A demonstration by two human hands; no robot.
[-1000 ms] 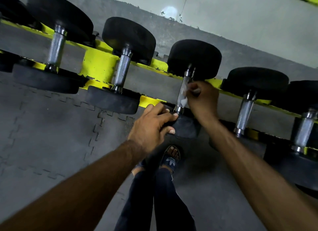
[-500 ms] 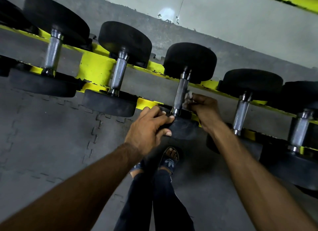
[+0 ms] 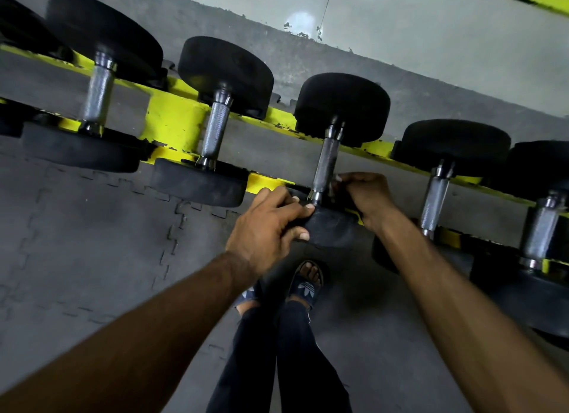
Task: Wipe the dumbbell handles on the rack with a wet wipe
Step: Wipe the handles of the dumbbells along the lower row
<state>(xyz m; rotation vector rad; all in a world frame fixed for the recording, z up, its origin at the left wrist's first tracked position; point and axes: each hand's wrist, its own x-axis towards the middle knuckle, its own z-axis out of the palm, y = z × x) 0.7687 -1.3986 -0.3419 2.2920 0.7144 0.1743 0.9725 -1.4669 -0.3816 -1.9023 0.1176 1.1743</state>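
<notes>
Several black dumbbells with knurled steel handles lie across a yellow rack. The middle dumbbell's handle runs from its far head down to the near head. My left hand grips that near head from the left, fingers curled over its top. My right hand sits just right of the handle's lower end, fingers pinched on a small wet wipe, of which only a pale edge shows. The wipe is beside the handle; contact is not clear.
Neighbouring handles lie to the left and to the right, with another farther right. Below the rack are grey interlocking floor mats and my sandalled feet. A grey wall rises behind the rack.
My right hand slid down the middle handle from near the far head to its lower end, and the wipe came off the bar. My left hand stayed on the near head.
</notes>
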